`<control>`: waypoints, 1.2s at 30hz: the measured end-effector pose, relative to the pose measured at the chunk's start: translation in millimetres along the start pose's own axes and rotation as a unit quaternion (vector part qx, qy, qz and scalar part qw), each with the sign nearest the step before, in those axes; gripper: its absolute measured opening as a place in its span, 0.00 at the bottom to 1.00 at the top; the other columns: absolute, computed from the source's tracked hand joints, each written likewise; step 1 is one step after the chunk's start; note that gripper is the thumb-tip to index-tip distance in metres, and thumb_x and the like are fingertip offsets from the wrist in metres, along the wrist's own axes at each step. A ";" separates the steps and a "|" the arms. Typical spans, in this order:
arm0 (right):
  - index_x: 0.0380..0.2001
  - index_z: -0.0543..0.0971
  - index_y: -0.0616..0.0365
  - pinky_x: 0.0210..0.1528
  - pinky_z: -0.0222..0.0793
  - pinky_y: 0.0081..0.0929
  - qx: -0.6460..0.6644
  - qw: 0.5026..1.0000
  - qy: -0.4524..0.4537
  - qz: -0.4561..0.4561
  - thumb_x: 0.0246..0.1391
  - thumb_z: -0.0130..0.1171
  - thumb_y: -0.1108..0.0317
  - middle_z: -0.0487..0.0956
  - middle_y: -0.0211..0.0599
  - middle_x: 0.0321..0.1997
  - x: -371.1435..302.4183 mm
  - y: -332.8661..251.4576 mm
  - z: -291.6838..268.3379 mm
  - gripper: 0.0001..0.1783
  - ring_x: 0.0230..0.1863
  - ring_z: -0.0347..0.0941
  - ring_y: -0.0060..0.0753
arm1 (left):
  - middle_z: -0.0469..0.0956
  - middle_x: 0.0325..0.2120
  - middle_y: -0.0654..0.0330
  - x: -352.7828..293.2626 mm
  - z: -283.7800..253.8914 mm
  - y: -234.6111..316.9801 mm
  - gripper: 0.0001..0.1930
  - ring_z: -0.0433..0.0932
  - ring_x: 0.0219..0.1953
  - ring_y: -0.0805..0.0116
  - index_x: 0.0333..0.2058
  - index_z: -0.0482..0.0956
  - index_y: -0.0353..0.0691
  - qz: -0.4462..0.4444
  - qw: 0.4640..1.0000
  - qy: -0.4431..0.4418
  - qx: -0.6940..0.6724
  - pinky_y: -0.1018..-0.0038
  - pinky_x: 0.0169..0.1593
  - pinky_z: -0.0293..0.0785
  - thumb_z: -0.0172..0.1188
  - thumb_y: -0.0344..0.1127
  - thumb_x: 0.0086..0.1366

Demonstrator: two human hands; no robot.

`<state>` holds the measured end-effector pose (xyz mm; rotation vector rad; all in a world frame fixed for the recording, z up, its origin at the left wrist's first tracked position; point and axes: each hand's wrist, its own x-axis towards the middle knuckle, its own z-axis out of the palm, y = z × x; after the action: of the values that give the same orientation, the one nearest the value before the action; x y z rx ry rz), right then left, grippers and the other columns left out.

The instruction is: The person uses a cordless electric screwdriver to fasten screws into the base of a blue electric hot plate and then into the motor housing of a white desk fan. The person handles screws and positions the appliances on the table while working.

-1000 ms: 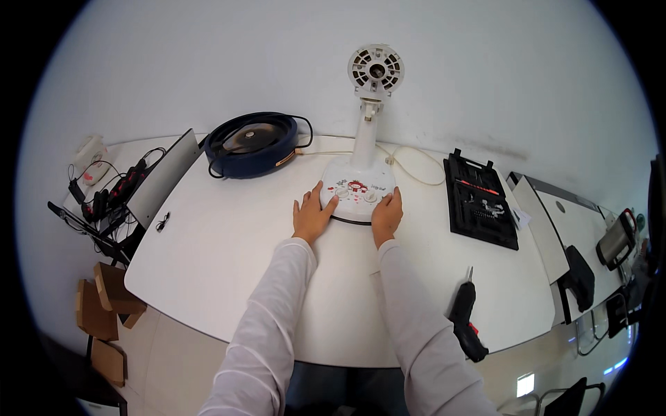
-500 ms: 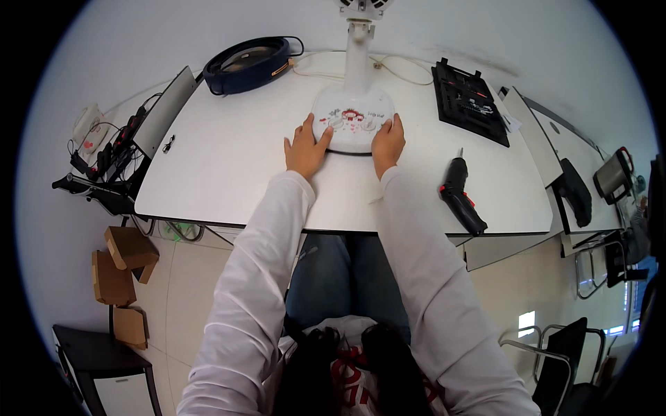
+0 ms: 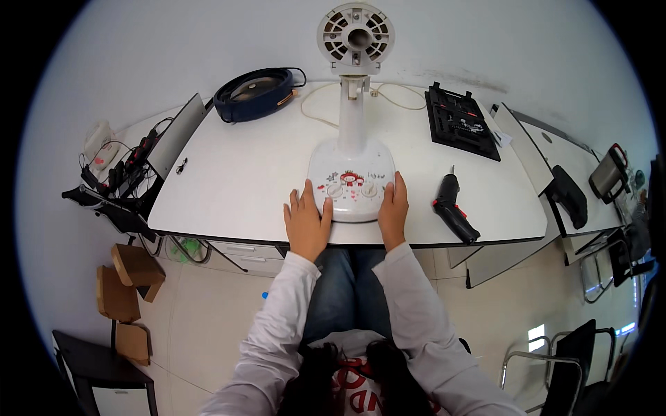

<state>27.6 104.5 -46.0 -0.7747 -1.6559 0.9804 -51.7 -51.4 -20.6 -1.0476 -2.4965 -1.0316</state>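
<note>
A white electric fan [image 3: 352, 125] stands upright at the table's front edge, its round motor housing [image 3: 356, 39] bare, with no blades or grille on it. Pictures and two dials decorate the top of its base [image 3: 351, 173]. My left hand [image 3: 307, 220] holds the base's left side, thumb along the front corner and fingers spread. Against the right side presses my right hand [image 3: 394, 211], its fingers pointing away from me. Between them the two hands grip the base. To the right lies a black and red electric screwdriver [image 3: 454, 209], its bit pointing away from me.
An open black tool case [image 3: 461, 125] lies at the table's back right. At the back left is a dark blue round bag [image 3: 254, 96]. A pale cord [image 3: 316, 104] runs behind the fan. Cardboard boxes [image 3: 118, 295] stand on the floor, left; a chair [image 3: 572, 357] is at lower right.
The fan has come toward me to the table's front edge, with both hands still on its base. The view has tilted up, and the motor housing now shows whole.
</note>
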 end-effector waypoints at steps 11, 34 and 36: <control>0.57 0.63 0.69 0.63 0.54 0.35 -0.050 0.992 -0.104 -0.060 0.62 0.45 0.64 0.66 0.54 0.59 -23.9 -34.0 -58.7 0.24 0.62 0.60 0.51 | 0.69 0.51 0.48 -27.4 -15.3 8.6 0.31 0.57 0.60 0.43 0.60 0.57 0.33 -0.002 0.999 0.036 -0.035 0.53 0.63 0.46 0.48 0.46 0.64; 0.51 0.72 0.57 0.39 0.71 0.34 -0.322 0.944 0.075 0.013 0.43 0.60 0.75 0.79 0.47 0.35 27.1 -45.4 -164.7 0.27 0.37 0.76 0.46 | 0.63 0.57 0.46 -16.5 -19.2 12.8 0.29 0.57 0.61 0.43 0.57 0.61 0.33 0.012 0.997 0.048 -0.056 0.54 0.62 0.48 0.50 0.38 0.57; 0.50 0.70 0.62 0.38 0.72 0.27 -0.112 0.990 0.077 0.047 0.49 0.58 0.72 0.78 0.43 0.37 26.0 -49.9 -165.0 0.23 0.37 0.76 0.34 | 0.64 0.56 0.45 -16.4 -23.7 19.0 0.27 0.57 0.61 0.43 0.56 0.62 0.32 0.022 0.996 0.051 -0.074 0.54 0.62 0.48 0.51 0.34 0.56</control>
<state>177.6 142.0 34.5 -1.0610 -1.6228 0.7851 -27.8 -67.2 -1.3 -1.0563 -2.3360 -1.2412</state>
